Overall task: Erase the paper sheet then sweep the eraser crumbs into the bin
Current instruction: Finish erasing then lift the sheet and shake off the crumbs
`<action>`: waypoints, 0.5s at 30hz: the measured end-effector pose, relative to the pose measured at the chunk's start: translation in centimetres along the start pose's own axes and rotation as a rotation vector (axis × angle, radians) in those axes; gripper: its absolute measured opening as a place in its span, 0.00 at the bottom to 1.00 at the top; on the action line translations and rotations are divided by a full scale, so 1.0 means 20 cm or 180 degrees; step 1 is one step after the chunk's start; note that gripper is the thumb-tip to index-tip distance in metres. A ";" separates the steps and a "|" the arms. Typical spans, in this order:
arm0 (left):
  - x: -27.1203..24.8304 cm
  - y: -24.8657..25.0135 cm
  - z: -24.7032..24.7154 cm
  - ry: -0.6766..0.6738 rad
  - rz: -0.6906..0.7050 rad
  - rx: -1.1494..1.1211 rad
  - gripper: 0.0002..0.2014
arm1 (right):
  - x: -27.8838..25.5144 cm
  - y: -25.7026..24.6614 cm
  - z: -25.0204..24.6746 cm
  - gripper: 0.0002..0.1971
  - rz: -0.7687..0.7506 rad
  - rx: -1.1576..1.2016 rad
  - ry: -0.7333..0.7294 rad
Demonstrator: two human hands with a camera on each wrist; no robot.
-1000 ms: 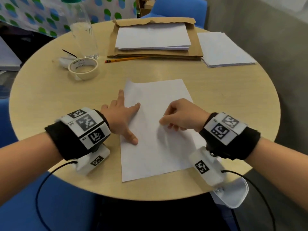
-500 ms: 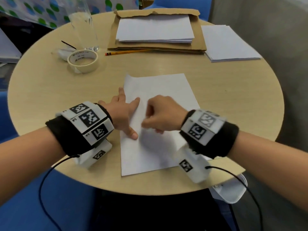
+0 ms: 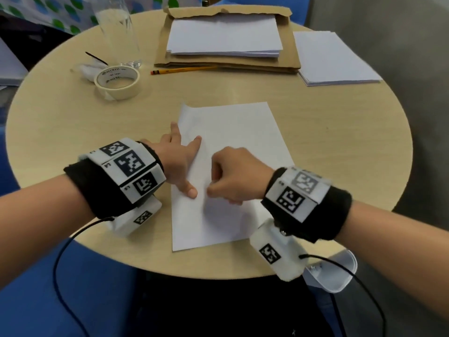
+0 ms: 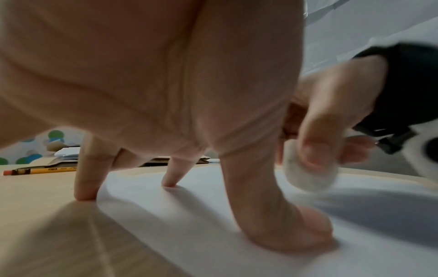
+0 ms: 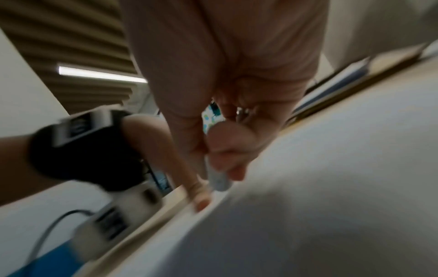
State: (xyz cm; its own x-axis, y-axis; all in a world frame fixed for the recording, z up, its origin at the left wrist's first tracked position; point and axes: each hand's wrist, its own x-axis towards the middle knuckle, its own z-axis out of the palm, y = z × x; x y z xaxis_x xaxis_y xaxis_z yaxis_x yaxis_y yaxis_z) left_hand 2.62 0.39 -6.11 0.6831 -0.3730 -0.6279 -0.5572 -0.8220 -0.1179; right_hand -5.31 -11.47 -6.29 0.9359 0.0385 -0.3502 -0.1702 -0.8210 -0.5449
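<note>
A white paper sheet [image 3: 233,152] lies on the round wooden table [image 3: 73,122] in front of me. My left hand [image 3: 179,159] presses its left edge with spread, straight fingers; thumb and one fingertip are on the sheet [image 4: 213,215], another finger on the wood. My right hand [image 3: 233,176] pinches a small white eraser [image 4: 308,176] between thumb and fingers and holds its lower end on the sheet's left part, close to the left thumb. The eraser [image 5: 217,178] is blurred in the right wrist view. A white bin [image 3: 332,273] peeks out below the table's near right edge.
A roll of masking tape [image 3: 117,81], a clear glass [image 3: 116,32] and a crumpled white scrap sit at the back left. A yellow pencil [image 3: 182,70] lies before a brown envelope [image 3: 289,59] with a paper stack; another stack [image 3: 332,57] lies at the right.
My right hand has slid leftwards across the sheet with the eraser, ending near the left thumb. The left hand has stayed pressing the sheet's left edge.
</note>
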 end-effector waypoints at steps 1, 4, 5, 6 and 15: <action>0.00 0.00 0.00 -0.0004 -0.0006 0.0025 0.61 | -0.01 0.02 0.00 0.06 0.0010 -0.0076 0.0016; 0.00 0.01 -0.01 -0.0036 -0.0014 0.0070 0.60 | -0.09 0.21 -0.12 0.06 0.0529 -0.0298 0.0192; 0.00 0.01 -0.01 -0.0052 -0.0014 0.0078 0.60 | -0.12 0.26 -0.17 0.07 0.0720 -0.0379 0.0220; 0.00 0.01 -0.01 -0.0060 -0.0015 0.0092 0.60 | -0.14 0.30 -0.21 0.08 0.0861 -0.0422 0.0239; 0.00 0.02 -0.02 -0.0086 -0.0083 0.0212 0.61 | -0.02 0.05 -0.05 0.10 0.0267 -0.0045 -0.0052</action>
State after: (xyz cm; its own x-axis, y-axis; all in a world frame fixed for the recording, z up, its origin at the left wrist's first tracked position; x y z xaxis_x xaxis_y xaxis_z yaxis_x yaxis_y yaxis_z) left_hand 2.61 -0.17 -5.86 0.6854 -0.3393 -0.6443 -0.5700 -0.8006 -0.1847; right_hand -5.48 -12.87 -5.92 0.9133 -0.0215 -0.4067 -0.2432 -0.8297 -0.5025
